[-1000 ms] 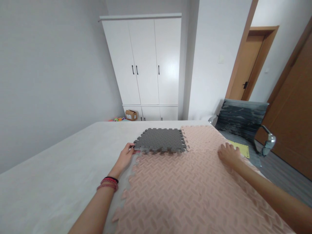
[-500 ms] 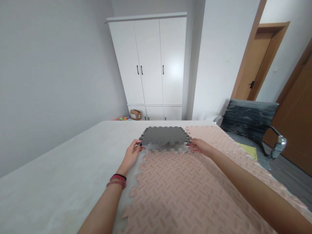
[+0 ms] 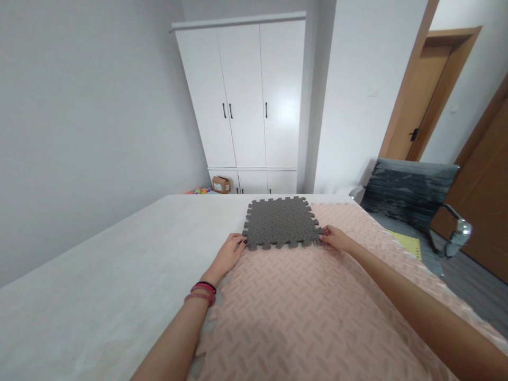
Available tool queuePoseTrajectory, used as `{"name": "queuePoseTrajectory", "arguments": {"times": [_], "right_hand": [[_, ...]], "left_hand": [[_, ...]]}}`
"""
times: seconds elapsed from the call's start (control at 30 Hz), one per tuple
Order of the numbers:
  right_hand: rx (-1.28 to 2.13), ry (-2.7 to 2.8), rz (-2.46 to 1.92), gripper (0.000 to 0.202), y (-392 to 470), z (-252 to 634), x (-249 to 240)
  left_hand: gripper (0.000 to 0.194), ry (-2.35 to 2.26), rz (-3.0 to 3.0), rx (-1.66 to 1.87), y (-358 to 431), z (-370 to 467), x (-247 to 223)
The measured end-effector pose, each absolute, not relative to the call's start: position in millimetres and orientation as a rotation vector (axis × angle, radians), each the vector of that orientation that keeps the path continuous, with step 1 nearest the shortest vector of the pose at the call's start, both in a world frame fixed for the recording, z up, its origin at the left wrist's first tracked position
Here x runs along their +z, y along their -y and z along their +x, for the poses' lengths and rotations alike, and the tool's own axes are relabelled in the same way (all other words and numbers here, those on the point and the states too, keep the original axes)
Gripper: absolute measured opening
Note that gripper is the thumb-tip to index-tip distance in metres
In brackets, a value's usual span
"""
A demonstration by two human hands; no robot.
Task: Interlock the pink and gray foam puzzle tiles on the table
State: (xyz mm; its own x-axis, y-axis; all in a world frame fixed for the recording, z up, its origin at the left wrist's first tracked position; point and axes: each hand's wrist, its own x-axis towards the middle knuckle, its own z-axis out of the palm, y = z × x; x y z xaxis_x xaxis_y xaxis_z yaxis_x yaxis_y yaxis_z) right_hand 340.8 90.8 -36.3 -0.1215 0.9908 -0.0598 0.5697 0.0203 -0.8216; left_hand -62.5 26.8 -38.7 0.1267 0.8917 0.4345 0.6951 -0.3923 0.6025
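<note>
Tile (image 3: 281, 222), dk grey, near edge at pink mat (image 3: 286, 296); L hand (image 3: 232, 251) clamped on near-L corner, R hand (image 3: 335, 238) on near-R.

One head-worn camera is covering this, looking forward and down from above the desk (image 3: 119, 275), catching the left hand (image 3: 230, 253) and the right hand (image 3: 336, 239) at middle distance, while the white wardrobe (image 3: 246, 95) is facing the lens squarely, standing farther back.

I'm getting bright, diffuse light w/ soft glare on the wardrobe (image 3: 246, 100); faint shadows, wide-angle stretch @ edges, detail slightly soft.
</note>
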Motion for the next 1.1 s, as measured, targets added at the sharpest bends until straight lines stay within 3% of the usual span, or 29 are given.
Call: {"name": "queuePoseTrajectory", "arguments": {"times": [0.33,0.83,1.0,1.1], "right_hand": [[0.801,1.946,-1.536,0.020,-101,350,-52],[0.868,1.987,-1.490,0.028,-103,352,-62],[0.887,1.988,-1.484,0.051,-98,350,-54],[0.896,2.002,-1.470,0.054,-93,348,-51]], "left_hand": [[0.026,-1.783,2.239,0.879,-23,-60,-42],[0.034,-1.945,2.309,0.748,-24,-61,-46],[0.035,-2.024,2.311,0.698,-25,-60,-47],[0.035,-2.056,2.320,0.666,-26,-59,-46]]}}
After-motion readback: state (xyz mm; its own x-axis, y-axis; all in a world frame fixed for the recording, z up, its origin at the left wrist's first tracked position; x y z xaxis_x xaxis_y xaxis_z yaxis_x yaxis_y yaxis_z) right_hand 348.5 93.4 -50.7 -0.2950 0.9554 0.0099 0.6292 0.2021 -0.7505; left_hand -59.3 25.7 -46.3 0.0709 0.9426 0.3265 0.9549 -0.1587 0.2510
